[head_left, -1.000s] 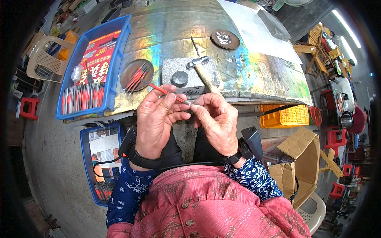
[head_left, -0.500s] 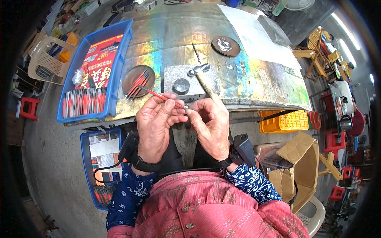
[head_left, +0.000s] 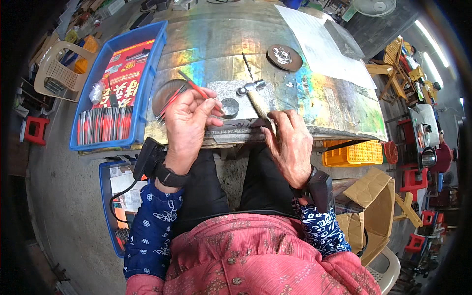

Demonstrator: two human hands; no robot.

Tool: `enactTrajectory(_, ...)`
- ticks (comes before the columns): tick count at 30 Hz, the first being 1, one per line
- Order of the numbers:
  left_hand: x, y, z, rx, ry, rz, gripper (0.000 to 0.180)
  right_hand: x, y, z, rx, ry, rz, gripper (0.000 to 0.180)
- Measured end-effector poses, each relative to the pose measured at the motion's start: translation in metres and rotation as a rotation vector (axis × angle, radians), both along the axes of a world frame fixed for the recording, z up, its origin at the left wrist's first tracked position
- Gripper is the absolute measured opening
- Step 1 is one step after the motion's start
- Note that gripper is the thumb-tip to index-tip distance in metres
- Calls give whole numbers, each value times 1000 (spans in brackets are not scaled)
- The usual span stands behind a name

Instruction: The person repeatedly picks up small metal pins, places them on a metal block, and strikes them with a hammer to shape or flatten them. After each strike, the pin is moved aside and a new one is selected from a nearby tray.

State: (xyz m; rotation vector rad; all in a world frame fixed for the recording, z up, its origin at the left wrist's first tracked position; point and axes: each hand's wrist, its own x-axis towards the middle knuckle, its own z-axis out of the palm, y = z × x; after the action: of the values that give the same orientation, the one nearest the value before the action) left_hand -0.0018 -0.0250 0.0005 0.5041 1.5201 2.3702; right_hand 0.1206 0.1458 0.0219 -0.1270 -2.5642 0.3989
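My left hand (head_left: 189, 123), closed, pinches a slim red stick (head_left: 196, 89) with a dark end, held slanting above the table's near edge. My right hand (head_left: 290, 145) has its fingers round the lower end of the handle of a hammer (head_left: 257, 101); the hammer's metal head rests on a pale speckled stone slab (head_left: 215, 88). A round dark metal block (head_left: 229, 107) sits on the slab, between my hands. Behind my left hand, a brown dish (head_left: 160, 93) bears several similar red and black sticks, partly hidden by the hand.
A blue tray (head_left: 156, 64) at left holds rows of red and black sticks. A brown dish with whitish stuff (head_left: 284, 58) and a thin dark tool (head_left: 247, 66) lie farther back. White sheets (head_left: 319, 49) cover the right. Below stand a yellow crate (head_left: 354, 153) and cardboard box (head_left: 376, 206).
My right hand has left the stick's end, moved right and taken hold of the hammer handle. My left hand keeps the stick, which now points more steeply up.
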Motion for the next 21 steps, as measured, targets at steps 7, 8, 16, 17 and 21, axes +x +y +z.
enactTrajectory(7, -5, 13, -5, -128, 145, 65, 11, 3, 3, -11, -89, -162, -59, 43)
enactTrajectory(8, -5, 14, -5, -140, 157, 71, 11, 3, 3, -11, -96, -150, -48, 44)
enactTrajectory(16, -7, 17, -7, -172, 216, 111, 9, 1, 4, -17, -113, -121, -43, 47)
enactTrajectory(17, -7, 17, -7, -173, 212, 116, 9, 1, 4, -17, -115, -120, -40, 47)
enactTrajectory(21, -5, 18, -7, -171, 204, 104, 9, 1, 4, -17, -122, -110, -24, 47)
